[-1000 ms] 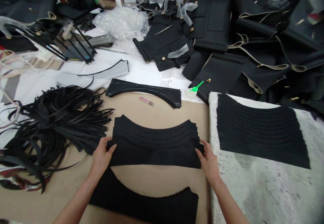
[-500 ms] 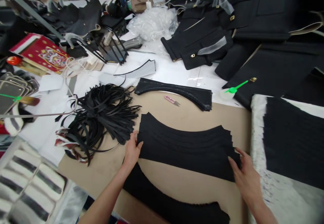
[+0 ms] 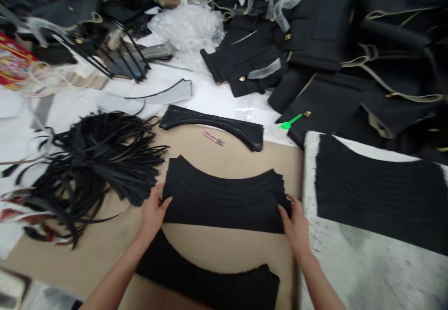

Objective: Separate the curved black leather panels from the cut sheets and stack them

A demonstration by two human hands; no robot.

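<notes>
A layered stack of black fabric panels (image 3: 224, 202), with a curved upper edge, lies before me on the tan board (image 3: 196, 242). My left hand (image 3: 152, 212) is closed on its left end, thumb on top. At the right end, my right hand (image 3: 296, 223) grips the stack, its thumb over the layers. Below it is another black curved piece (image 3: 217, 284). Above the stack are pink thread snips (image 3: 214, 138) and a pile of narrow black curved pieces (image 3: 213, 122).
Black strips (image 3: 105, 160) are heaped to the left. A further black panel (image 3: 378, 188) lies on a pale slab (image 3: 350, 263) at right. Dark bag parts (image 3: 315, 30), a clear plastic bag (image 3: 189, 25) and a green-handled tool (image 3: 292, 121) are farther back.
My view has turned to the right, so everything sits farther left in the picture. Both hands keep hold of the same fabric panels, with little clear movement against the board.
</notes>
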